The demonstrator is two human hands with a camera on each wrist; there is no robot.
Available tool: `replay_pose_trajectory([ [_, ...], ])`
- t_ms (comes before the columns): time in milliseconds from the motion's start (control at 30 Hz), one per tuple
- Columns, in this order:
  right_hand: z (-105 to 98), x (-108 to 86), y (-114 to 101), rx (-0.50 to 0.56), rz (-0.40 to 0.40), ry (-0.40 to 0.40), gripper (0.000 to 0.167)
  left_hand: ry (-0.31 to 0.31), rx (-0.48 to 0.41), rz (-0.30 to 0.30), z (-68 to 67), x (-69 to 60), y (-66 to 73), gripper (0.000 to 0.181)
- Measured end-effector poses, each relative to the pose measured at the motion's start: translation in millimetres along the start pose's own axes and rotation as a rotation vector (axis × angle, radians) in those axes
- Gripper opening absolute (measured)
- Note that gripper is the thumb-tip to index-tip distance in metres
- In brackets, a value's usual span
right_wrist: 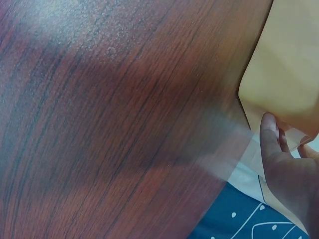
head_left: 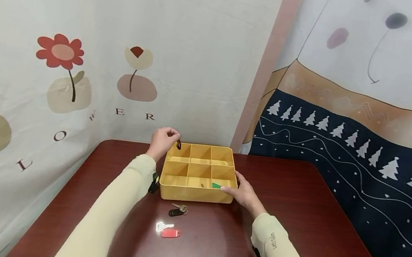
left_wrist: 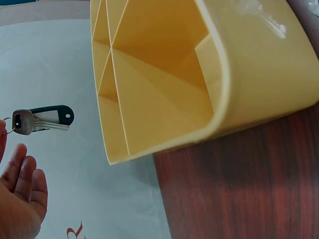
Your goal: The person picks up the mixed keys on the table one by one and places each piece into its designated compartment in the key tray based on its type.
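My left hand point(head_left: 162, 142) pinches a key ring above the back left compartment of a yellow divided box point(head_left: 197, 195). A key point(left_wrist: 26, 122) and a dark green or black key tag point(left_wrist: 67, 115) dangle from the ring. At the box's front right corner, my right hand point(head_left: 245, 192) grips the wall, its thumb on the front side and fingers along the right side. A green piece point(head_left: 216, 186) shows in the front right compartment, partly hidden by the front wall. Something small and brownish point(head_left: 202, 185) lies in the front middle one.
On the table point(head_left: 210, 249) in front of the box lie keys with a black tag point(head_left: 176, 212), and nearer, a shiny key point(head_left: 163, 227) with a red tag point(head_left: 170, 233). Patterned cloth point(head_left: 199, 59) hangs behind the table.
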State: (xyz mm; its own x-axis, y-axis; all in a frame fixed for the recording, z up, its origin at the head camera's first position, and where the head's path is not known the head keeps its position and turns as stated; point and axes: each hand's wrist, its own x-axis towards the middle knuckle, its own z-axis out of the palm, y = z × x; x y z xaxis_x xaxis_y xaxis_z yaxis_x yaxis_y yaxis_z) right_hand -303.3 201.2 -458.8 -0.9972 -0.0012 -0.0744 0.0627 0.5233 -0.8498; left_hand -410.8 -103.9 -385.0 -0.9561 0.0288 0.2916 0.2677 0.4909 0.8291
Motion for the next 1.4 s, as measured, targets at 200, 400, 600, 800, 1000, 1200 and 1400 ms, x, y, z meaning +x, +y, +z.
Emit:
replay_pose_trajectory([
  [200, 0, 0.9, 0, -0.002, -0.002, 0.004, 0.085, 0.006, 0.003, -0.005, 9.8, 9.8, -6.2, 0.020],
  [400, 0, 1.8, -1, -0.004, -0.002, 0.003, 0.086, 0.007, 0.015, -0.034, 17.5, 14.7, -14.0, 0.020],
  [600, 1, 0.5, -1, -0.004, 0.002, 0.004, 0.084, 0.004, 0.017, -0.072, 19.6, 14.8, -16.6, 0.021],
  [800, 1, -0.6, -1, -0.021, 0.002, 0.009, 0.084, 0.005, 0.063, -0.076, 21.4, 17.8, -19.2, 0.020],
  [1000, 1, -1.0, -1, -0.015, -0.001, 0.010, 0.084, -0.003, 0.062, -0.083, 24.9, 20.3, -22.8, 0.018],
  [1200, 2, -0.8, -2, -0.005, -0.003, 0.010, 0.083, 0.016, 0.080, -0.059, 25.3, 21.1, -25.1, 0.020],
  [1400, 1, -1.3, -1, -0.001, -0.011, 0.012, 0.083, 0.010, 0.071, -0.053, 21.5, 19.7, -22.6, 0.020],
])
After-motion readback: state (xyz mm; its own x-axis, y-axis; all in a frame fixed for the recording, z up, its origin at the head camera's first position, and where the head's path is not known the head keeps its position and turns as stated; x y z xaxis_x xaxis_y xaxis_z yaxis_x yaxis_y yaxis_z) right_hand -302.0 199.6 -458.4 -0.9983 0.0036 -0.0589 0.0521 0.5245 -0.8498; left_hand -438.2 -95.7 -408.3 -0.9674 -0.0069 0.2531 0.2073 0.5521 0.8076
